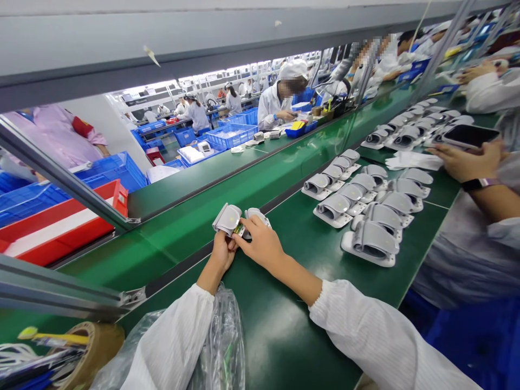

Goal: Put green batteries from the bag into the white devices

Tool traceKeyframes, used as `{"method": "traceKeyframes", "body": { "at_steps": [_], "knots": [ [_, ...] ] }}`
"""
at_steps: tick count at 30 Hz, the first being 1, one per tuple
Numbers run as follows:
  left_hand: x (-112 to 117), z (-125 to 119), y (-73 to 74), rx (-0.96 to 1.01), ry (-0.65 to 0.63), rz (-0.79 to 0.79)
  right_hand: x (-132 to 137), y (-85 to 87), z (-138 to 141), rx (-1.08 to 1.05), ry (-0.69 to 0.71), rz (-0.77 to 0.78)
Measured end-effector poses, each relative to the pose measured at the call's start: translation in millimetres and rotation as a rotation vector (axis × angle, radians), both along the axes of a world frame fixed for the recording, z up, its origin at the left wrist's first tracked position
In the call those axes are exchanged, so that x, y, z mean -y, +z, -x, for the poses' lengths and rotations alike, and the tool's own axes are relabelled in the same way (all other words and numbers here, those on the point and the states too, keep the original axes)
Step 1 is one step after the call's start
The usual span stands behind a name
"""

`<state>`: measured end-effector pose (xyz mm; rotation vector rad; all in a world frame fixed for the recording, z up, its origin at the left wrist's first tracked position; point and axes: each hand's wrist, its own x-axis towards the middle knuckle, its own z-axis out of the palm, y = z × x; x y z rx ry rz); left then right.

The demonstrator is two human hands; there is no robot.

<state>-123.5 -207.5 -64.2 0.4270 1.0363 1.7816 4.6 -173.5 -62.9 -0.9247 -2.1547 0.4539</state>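
Grey cuff [228, 218] in left fingers [230, 244], beside right fingers [247, 227].

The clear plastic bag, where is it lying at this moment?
In the head view, the clear plastic bag lies at the bottom, left of centre, showing on both sides of the left sleeve, right of the brown tape roll.

- No text, brand, number or sign can be read anywhere in view.
- Rolled grey cuff [226, 218] being held: any print is too small to make out.
- Red armband [82, 128] on a pink sleeve [94, 136]: any lettering is too blurred to read.
- Dark phone screen [471, 135]: nothing legible.
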Motion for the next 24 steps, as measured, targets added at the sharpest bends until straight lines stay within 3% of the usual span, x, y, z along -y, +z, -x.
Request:
{"method": "traceKeyframes", "body": {
  "at_steps": [13, 20, 24],
  "knots": [
    [-1, -1, 4.1, 0.028, 0.01, 0.025, 1, 8.8, -6, 0.077, 0.05, -0.028],
    [-2, 2, -0.8, 0.009, -0.005, 0.033, 1, 12.2, -4, 0.016, -0.029, 0.103],
    [-2, 2, -2.9, -0.011, -0.014, 0.021, 2, 14.3, -5, 0.056, -0.048, 0.092]
  ]
}}
